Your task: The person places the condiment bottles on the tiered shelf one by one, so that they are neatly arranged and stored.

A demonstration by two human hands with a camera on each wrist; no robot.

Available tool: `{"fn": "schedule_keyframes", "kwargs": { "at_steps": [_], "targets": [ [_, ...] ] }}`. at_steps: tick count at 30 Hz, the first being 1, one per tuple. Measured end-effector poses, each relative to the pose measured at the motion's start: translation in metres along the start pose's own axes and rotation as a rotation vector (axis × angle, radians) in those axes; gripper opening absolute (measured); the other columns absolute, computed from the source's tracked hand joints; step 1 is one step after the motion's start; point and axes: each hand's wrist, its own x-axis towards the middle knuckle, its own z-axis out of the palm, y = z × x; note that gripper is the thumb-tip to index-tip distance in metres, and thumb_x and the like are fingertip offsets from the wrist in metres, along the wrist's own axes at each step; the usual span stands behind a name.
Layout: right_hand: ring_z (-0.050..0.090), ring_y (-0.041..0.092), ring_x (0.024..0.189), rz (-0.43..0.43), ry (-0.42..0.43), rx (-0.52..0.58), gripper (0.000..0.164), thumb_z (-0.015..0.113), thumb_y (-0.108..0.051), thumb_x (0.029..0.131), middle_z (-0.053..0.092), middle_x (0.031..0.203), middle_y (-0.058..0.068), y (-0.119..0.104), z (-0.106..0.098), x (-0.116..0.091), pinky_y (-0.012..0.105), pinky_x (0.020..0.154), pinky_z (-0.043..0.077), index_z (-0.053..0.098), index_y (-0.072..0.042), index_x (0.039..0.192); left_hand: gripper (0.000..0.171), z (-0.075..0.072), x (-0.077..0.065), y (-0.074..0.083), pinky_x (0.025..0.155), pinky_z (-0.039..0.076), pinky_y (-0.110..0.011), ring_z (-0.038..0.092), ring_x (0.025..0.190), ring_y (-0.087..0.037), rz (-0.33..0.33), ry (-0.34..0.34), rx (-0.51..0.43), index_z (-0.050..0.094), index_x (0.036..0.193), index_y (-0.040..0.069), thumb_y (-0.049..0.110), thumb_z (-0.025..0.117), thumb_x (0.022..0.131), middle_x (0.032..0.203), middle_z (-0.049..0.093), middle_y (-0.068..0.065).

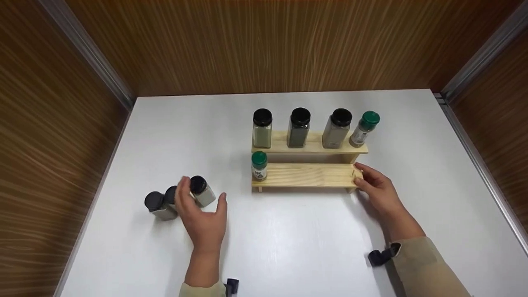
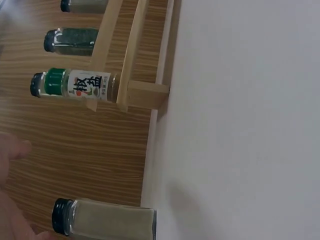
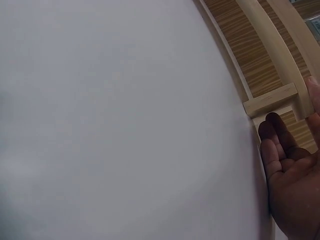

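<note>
My left hand is spread beside a black-capped spice jar, fingers and thumb held apart on either side of it. In the left wrist view, that jar stands upright with pale contents. Two more black-capped jars, one a grey jar, stand left of the hand, the nearer one partly hidden by its fingers. My right hand grips the right end of the two-tier wooden rack, thumb at the lower shelf's end. In the right wrist view, its fingers curl by the shelf's underside.
On the upper shelf stand three black-capped jars, among them a dark green one, and a green-capped bottle at the right end. Another green-capped bottle stands at the lower shelf's left end. Wood-grain panels enclose the white table.
</note>
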Motion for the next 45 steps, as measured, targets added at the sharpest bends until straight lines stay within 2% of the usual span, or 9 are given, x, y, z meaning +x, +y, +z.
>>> {"fn": "schedule_keyframes", "kwargs": {
  "at_steps": [4,11,16,21,25,30,36,40,45],
  "targets": [
    [0.066,0.008,0.098,-0.006,0.009,0.018,0.049,0.065,0.003,0.103,0.068,0.116,0.000,0.000,0.002,-0.001,0.021,0.080,0.057,0.052,0.010,0.150,0.108,0.003,0.002,-0.005,0.125,0.027,-0.052,0.028,0.155,-0.040,-0.082,-0.092,0.054,0.027,0.161,-0.001,0.003,0.094,0.076,0.165,0.031,-0.025],
    [0.066,0.011,0.101,-0.005,0.016,0.031,0.049,0.066,0.002,0.103,0.068,0.118,0.004,-0.003,0.005,-0.002,0.022,0.081,0.058,0.052,0.010,0.149,0.112,0.009,0.002,-0.010,0.127,0.025,-0.052,0.023,0.158,-0.039,-0.168,-0.167,0.095,0.017,0.166,0.004,0.009,0.092,0.083,0.171,0.024,-0.021],
    [0.065,0.011,0.098,-0.011,0.012,0.042,0.050,0.066,0.003,0.102,0.066,0.112,0.004,-0.002,0.006,-0.002,0.022,0.081,0.058,0.051,0.011,0.149,0.108,0.013,0.003,-0.015,0.126,0.025,-0.054,0.022,0.157,-0.041,-0.187,-0.164,0.075,0.015,0.164,-0.002,0.010,0.089,0.086,0.169,0.022,-0.027],
    [0.064,0.009,0.097,-0.005,0.014,0.034,0.051,0.066,0.003,0.103,0.065,0.111,0.003,0.000,0.005,-0.003,0.022,0.081,0.058,0.050,0.010,0.151,0.106,0.019,0.006,-0.019,0.127,0.023,-0.052,0.023,0.157,-0.040,-0.292,-0.166,0.017,0.015,0.165,-0.001,0.012,0.087,0.088,0.167,0.026,-0.030],
    [0.063,0.009,0.097,0.006,0.021,0.023,0.051,0.067,0.001,0.103,0.064,0.110,0.003,0.001,0.004,-0.004,0.022,0.081,0.057,0.051,0.009,0.151,0.108,0.026,0.009,-0.024,0.126,0.025,-0.049,0.026,0.156,-0.038,-0.339,-0.142,-0.050,0.014,0.165,0.001,0.005,0.087,0.086,0.165,0.030,-0.029],
    [0.062,0.009,0.097,0.012,0.036,0.033,0.050,0.067,0.002,0.103,0.065,0.111,0.001,0.001,0.005,-0.004,0.020,0.081,0.056,0.052,0.009,0.150,0.106,0.033,0.010,-0.032,0.123,0.032,-0.046,0.040,0.150,-0.036,-0.394,-0.083,-0.147,0.021,0.165,0.006,-0.004,0.086,0.082,0.159,0.043,-0.026],
    [0.063,0.008,0.099,0.013,0.034,0.028,0.051,0.066,0.001,0.103,0.065,0.114,0.000,-0.002,0.006,-0.003,0.020,0.082,0.057,0.051,0.008,0.151,0.092,0.036,0.011,-0.039,0.115,0.043,-0.050,0.054,0.137,-0.040,-0.405,-0.016,-0.162,0.040,0.157,0.008,-0.010,0.085,0.079,0.145,0.059,-0.025],
    [0.063,0.008,0.099,-0.001,0.028,0.014,0.051,0.066,0.002,0.103,0.066,0.114,-0.001,0.000,0.005,-0.002,0.021,0.082,0.057,0.051,0.009,0.151,0.084,0.036,0.011,-0.040,0.112,0.045,-0.051,0.058,0.134,-0.040,-0.391,-0.027,-0.180,0.047,0.152,0.006,-0.012,0.084,0.079,0.143,0.059,-0.026],
    [0.063,0.009,0.099,-0.011,0.038,0.031,0.049,0.066,0.002,0.103,0.065,0.113,0.001,0.001,0.004,-0.002,0.020,0.081,0.057,0.052,0.009,0.150,0.073,0.034,0.008,-0.039,0.114,0.043,-0.054,0.053,0.139,-0.040,-0.417,-0.109,-0.174,0.052,0.148,0.006,-0.008,0.083,0.084,0.146,0.059,-0.022]
  ]
}}
